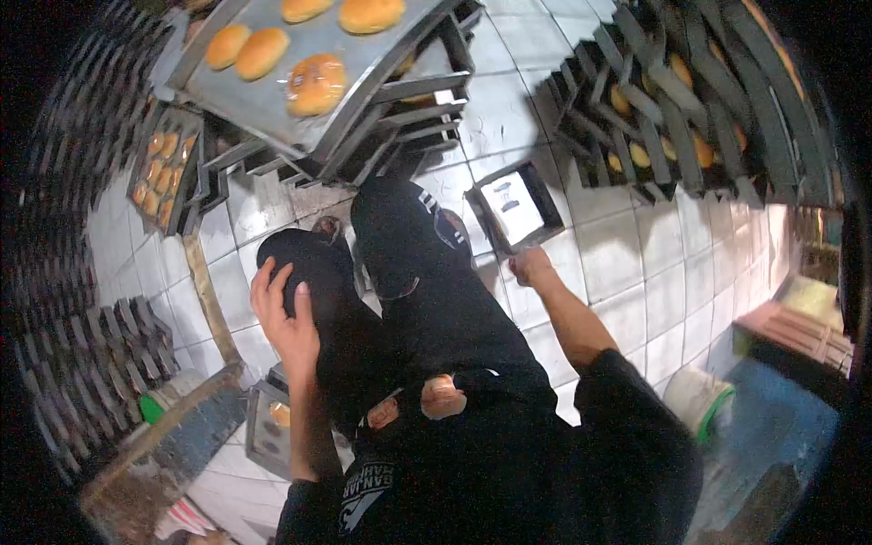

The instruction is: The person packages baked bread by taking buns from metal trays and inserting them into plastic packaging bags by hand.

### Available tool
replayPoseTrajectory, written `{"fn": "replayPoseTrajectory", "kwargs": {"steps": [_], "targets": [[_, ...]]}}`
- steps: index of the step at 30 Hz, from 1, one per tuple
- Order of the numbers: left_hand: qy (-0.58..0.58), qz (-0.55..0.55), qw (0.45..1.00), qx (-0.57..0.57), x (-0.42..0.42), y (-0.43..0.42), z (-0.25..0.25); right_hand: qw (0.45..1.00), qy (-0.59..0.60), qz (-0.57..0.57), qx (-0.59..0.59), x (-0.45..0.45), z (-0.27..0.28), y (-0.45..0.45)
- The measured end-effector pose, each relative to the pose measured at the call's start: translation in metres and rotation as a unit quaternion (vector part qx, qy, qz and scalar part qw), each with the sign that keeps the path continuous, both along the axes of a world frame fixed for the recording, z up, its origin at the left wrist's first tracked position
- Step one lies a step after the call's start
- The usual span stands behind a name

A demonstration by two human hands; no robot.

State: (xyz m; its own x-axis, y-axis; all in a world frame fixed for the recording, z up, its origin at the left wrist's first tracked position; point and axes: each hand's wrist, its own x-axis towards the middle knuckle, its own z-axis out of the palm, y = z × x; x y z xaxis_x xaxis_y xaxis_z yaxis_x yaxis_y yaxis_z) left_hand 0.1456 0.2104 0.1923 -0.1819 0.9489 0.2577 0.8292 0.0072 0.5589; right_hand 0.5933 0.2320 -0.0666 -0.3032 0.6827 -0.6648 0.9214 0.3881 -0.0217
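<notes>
Box [548, 197], dark-walled, lies just beyond the right hand [531, 266], slightly left; its white contents [520, 215] run far to near. That hand curls at the near edge, grip unclear. Farther left, fingers spread, the left hand [286, 313] rests on a knee [295, 252].

From the wearer's head, the view (wide, dark-cornered) looks down toward tiled floor [636, 245].

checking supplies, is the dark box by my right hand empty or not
Not empty: a white item with dark markings lies inside the dark box.
</notes>
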Motion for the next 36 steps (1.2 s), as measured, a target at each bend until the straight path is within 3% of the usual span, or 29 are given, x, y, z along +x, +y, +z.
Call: {"fn": "replayPoseTrajectory", "kwargs": {"steps": [1, 2, 3, 5, 7, 9, 11, 12, 13, 15, 18, 21, 22, 23, 25, 27, 28, 31, 35, 36], "targets": [[0.006, 0.002, 1.0, -0.009, 0.003, 0.001, 0.005, 0.986, 0.083, -0.132, -0.068, -0.003, 0.029, 0.006], [0.01, 0.005, 1.0, -0.022, 0.005, 0.01, 0.008, 0.911, 0.221, -0.33, -0.108, 0.009, 0.007, 0.011], [0.016, 0.009, 0.999, -0.031, 0.01, 0.013, 0.01, 0.778, 0.343, -0.508, -0.137, 0.023, -0.019, 0.014], [0.039, 0.012, 0.998, -0.05, 0.008, 0.012, 0.01, 0.868, 0.185, -0.459, 0.044, 0.029, -0.036, 0.037], [0.04, 0.033, 0.996, -0.069, 0.008, 0.013, 0.009, 0.847, 0.225, -0.468, 0.113, 0.04, -0.06, 0.055], [0.033, 0.032, 0.996, -0.074, 0.01, 0.015, 0.01, 0.835, 0.229, -0.469, 0.175, 0.06, -0.119, 0.065], [0.033, 0.037, 0.995, -0.081, 0.006, 0.016, 0.012, 0.833, 0.202, -0.49, 0.157, 0.076, -0.162, 0.076], [0.036, 0.039, 0.995, -0.085, 0.005, 0.015, 0.011, 0.859, 0.166, -0.427, 0.229, 0.08, -0.194, 0.073], [0.038, 0.043, 0.994, -0.089, 0.003, 0.015, 0.011, 0.837, 0.206, -0.434, 0.261, 0.095, -0.252, 0.069], [0.06, 0.047, 0.992, -0.099, 0.002, 0.015, 0.012, 0.841, 0.192, -0.48, 0.159, 0.084, -0.22, 0.083], [0.075, 0.04, 0.991, -0.102, 0.0, 0.019, 0.012, 0.833, 0.088, -0.503, 0.215, 0.062, -0.193, 0.092], [0.078, 0.047, 0.989, -0.115, 0.002, 0.023, 0.013, 0.865, 0.069, -0.46, 0.188, 0.05, -0.13, 0.098], [0.084, 0.049, 0.988, -0.117, 0.003, 0.023, 0.012, 0.862, 0.127, -0.441, 0.216, 0.052, -0.162, 0.084], [0.087, 0.045, 0.988, -0.118, 0.004, 0.024, 0.012, 0.866, 0.132, -0.454, 0.164, 0.038, -0.12, 0.085], [0.094, 0.04, 0.988, -0.115, 0.004, 0.026, 0.011, 0.826, 0.197, -0.51, 0.138, 0.017, -0.087, 0.082], [0.116, 0.035, 0.986, -0.118, 0.006, 0.026, 0.011, 0.902, 0.108, -0.379, 0.177, 0.005, -0.129, 0.071], [0.118, 0.034, 0.985, -0.118, 0.006, 0.025, 0.011, 0.891, 0.098, -0.373, 0.239, 0.0, -0.16, 0.059], [0.121, 0.035, 0.985, -0.115, 0.005, 0.023, 0.01, 0.865, 0.117, -0.403, 0.277, 0.002, -0.154, 0.061], [0.098, 0.036, 0.987, -0.12, 0.002, 0.021, 0.01, 0.865, 0.097, -0.472, 0.142, 0.022, -0.111, 0.089], [0.102, 0.038, 0.987, -0.119, 0.002, 0.021, 0.01, 0.832, 0.138, -0.504, 0.186, 0.026, -0.124, 0.086]]}}
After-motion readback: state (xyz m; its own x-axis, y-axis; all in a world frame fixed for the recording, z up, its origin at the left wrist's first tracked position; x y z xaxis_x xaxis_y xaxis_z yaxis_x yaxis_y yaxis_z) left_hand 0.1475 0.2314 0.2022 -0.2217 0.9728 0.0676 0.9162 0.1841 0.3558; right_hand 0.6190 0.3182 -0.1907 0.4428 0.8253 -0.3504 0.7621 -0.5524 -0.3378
